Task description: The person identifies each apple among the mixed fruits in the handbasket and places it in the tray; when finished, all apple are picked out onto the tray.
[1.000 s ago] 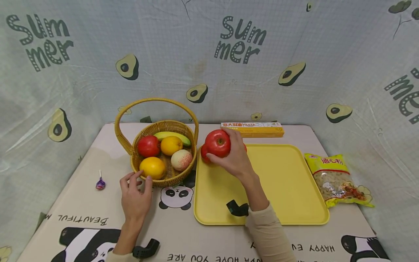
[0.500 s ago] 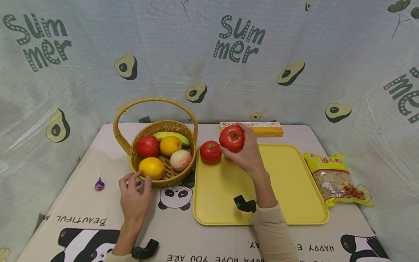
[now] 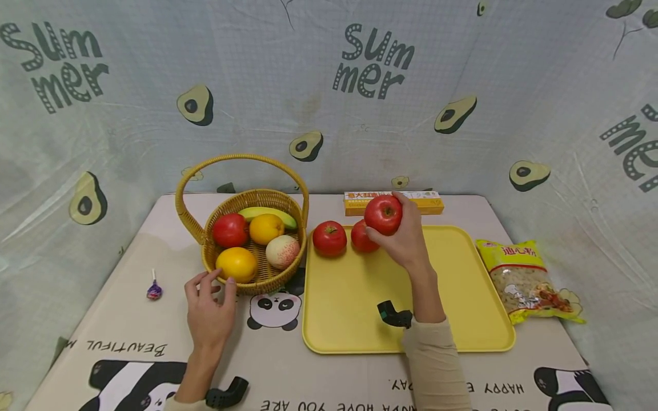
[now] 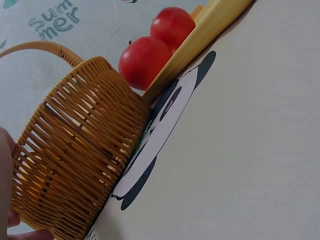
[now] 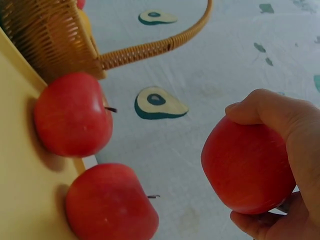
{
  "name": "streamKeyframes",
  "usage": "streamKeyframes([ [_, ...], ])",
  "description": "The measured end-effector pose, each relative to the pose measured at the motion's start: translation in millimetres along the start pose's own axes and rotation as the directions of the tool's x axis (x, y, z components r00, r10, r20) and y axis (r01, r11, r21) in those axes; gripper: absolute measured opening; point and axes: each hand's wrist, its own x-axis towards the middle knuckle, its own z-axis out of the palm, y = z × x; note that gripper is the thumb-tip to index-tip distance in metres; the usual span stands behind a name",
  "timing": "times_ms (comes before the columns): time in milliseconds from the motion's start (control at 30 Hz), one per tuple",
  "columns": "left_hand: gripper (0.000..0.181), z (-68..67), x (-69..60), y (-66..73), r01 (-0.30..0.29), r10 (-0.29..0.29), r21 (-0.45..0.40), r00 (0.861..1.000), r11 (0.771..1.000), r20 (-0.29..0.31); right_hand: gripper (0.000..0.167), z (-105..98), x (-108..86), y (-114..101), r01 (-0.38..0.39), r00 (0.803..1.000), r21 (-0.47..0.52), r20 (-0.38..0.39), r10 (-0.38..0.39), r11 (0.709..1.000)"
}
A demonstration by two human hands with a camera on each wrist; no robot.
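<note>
My right hand [image 3: 403, 240] grips a red apple [image 3: 383, 215], held up over the back of the yellow tray [image 3: 411, 319]. The right wrist view shows the thumb and fingers around this apple [image 5: 247, 167]. Two more red apples, a left one [image 3: 329, 238] and a right one [image 3: 364, 236], sit side by side on the tray. My left hand [image 3: 209, 311] rests against the front rim of the wicker basket [image 3: 267, 283], fingers loosely bent. Inside the basket are a red fruit [image 3: 230, 230], a banana [image 3: 267, 216], two yellow-orange fruits and a peach [image 3: 283, 252].
A pasta box [image 3: 354, 205] lies behind the tray, and a bag of pasta [image 3: 524, 282] is to its right. On the left of the table there is a lollipop [image 3: 154, 290]. The basket's tall arched handle [image 3: 247, 157] stands up.
My right hand has moved right with its apple, away from the left apple and past the second one on the tray. The left hand stays at the basket.
</note>
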Motion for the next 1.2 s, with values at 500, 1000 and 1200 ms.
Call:
streamKeyframes([
  [500,0.040,0.4,0.6,-0.7,-0.008,0.008,-0.002,1.000,1.000,-0.004,0.095,-15.0,7.6,28.5,-0.093,0.995,-0.008,-0.028,0.093,0.996],
  [1000,0.040,-2.6,-1.0,1.0,-0.013,0.013,-0.023,1.000,1.000,-0.004,0.096,-20.3,8.3,51.9,-0.186,0.982,-0.045,-0.032,0.185,0.982],
  [1200,0.040,-1.1,-0.4,-0.3,-0.011,0.010,-0.019,1.000,1.000,-0.007,0.096,-21.7,8.7,60.0,-0.233,0.972,-0.036,-0.026,0.233,0.972],
])
